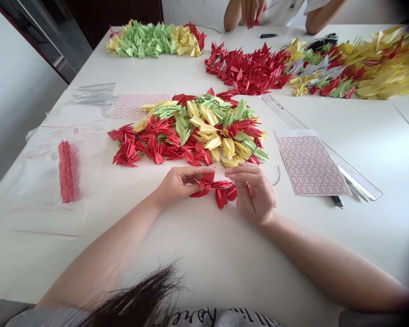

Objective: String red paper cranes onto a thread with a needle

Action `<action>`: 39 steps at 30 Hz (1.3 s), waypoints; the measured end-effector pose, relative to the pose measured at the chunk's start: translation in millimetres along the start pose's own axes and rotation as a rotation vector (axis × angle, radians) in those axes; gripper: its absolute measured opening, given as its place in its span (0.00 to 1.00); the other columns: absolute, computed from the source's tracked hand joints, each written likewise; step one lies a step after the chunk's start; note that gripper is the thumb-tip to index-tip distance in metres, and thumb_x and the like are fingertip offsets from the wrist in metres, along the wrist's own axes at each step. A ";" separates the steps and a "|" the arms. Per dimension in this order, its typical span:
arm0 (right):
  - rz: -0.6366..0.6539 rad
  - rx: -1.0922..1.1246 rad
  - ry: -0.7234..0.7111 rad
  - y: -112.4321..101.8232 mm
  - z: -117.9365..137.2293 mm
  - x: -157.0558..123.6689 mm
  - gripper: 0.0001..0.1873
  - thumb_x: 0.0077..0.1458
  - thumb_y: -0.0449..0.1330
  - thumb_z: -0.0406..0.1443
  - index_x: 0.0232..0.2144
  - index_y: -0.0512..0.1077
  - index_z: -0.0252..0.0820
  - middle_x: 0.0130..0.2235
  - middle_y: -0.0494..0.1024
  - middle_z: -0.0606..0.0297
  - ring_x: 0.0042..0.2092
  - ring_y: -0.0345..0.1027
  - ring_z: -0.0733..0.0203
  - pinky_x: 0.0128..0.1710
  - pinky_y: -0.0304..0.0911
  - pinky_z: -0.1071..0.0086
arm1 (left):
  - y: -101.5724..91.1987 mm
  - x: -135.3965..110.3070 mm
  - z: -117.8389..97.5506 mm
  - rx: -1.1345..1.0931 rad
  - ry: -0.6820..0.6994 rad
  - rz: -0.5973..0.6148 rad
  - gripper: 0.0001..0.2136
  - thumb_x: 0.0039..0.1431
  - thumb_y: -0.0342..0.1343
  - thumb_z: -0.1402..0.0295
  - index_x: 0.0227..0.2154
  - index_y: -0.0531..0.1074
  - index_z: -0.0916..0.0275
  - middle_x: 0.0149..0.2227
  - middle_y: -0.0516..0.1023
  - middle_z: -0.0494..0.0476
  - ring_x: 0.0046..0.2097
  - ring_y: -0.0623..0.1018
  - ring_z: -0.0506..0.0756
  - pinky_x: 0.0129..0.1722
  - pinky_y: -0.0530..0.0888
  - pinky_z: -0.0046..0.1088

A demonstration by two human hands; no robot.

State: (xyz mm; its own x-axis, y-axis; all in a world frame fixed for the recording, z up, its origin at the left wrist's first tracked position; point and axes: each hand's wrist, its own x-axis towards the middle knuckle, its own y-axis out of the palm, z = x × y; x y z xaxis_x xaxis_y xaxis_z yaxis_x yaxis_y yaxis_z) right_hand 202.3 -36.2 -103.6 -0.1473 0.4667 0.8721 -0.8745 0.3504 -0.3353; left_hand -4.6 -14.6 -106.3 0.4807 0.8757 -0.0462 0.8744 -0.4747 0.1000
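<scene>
My left hand [175, 185] pinches a red folded paper crane [207, 180] between thumb and fingers. More red paper cranes [221, 193] lie bunched on the table between my two hands. Curled over the right end of that bunch is my right hand [257, 193], thumb close to the fingers. A bit of red shows beside its palm, but what the fingertips grip is hidden. Just beyond both hands spreads a heap of red, yellow and green paper cranes [194, 129]. A short dark thread [278, 176] pokes out right of my right hand.
On the right are a label sheet [311, 163], rulers [361, 177] and a dark-tipped tool [337, 201]. Clear plastic bags [37, 168] lie left, with a red bundle [66, 172]. Across the table, a person's hand [253, 11] is above more crane piles [248, 68].
</scene>
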 end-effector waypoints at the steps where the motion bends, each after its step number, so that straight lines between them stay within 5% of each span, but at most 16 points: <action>1: 0.030 0.009 -0.056 -1.7 0.8 1.4 0.14 0.61 0.55 0.22 0.44 0.72 0.42 0.39 0.82 0.58 0.39 0.78 0.58 0.44 0.73 0.59 | -0.4 0.2 0.8 -0.024 -0.013 -0.010 0.20 0.51 0.69 0.70 0.49 0.81 0.61 0.48 0.84 0.61 0.49 0.83 0.60 0.48 0.81 0.36; 5: 0.194 -0.007 -0.328 -8.0 5.0 7.4 0.09 0.64 0.56 0.26 0.42 0.74 0.37 0.37 0.82 0.59 0.38 0.77 0.61 0.43 0.73 0.63 | -3.2 1.7 4.4 -0.079 -0.028 -0.006 0.21 0.48 0.72 0.64 0.47 0.81 0.63 0.48 0.84 0.64 0.49 0.83 0.62 0.48 0.81 0.37; 9: 0.200 -0.089 -0.467 -8.5 8.7 11.9 0.09 0.63 0.59 0.26 0.35 0.76 0.44 0.34 0.81 0.68 0.35 0.75 0.67 0.40 0.71 0.67 | -4.3 2.4 4.8 -0.056 -0.003 -0.008 0.18 0.48 0.73 0.65 0.43 0.82 0.63 0.46 0.84 0.63 0.46 0.83 0.59 0.47 0.80 0.34; 14: 0.201 -0.117 -0.463 -6.9 10.5 13.1 0.10 0.63 0.59 0.27 0.34 0.77 0.46 0.32 0.80 0.71 0.34 0.73 0.69 0.39 0.71 0.68 | -3.0 2.4 3.3 -0.058 0.016 0.002 0.13 0.49 0.72 0.65 0.37 0.82 0.64 0.38 0.85 0.61 0.39 0.83 0.55 0.41 0.80 0.29; 39: 0.372 -0.116 -0.568 -6.7 11.5 7.2 0.09 0.57 0.66 0.27 0.38 0.80 0.45 0.38 0.77 0.68 0.39 0.72 0.66 0.44 0.72 0.66 | -0.9 1.6 0.2 -0.008 0.038 0.015 0.11 0.51 0.70 0.64 0.36 0.81 0.63 0.38 0.85 0.60 0.39 0.83 0.55 0.41 0.81 0.30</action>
State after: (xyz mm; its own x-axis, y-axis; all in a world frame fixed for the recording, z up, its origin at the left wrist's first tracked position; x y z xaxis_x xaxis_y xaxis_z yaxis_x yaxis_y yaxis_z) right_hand 201.8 -44.5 -91.0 -0.6748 0.0861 0.7329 -0.6688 0.3485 -0.6567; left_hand -4.6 -12.7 -106.6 0.4907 0.8713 -0.0069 0.8666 -0.4872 0.1080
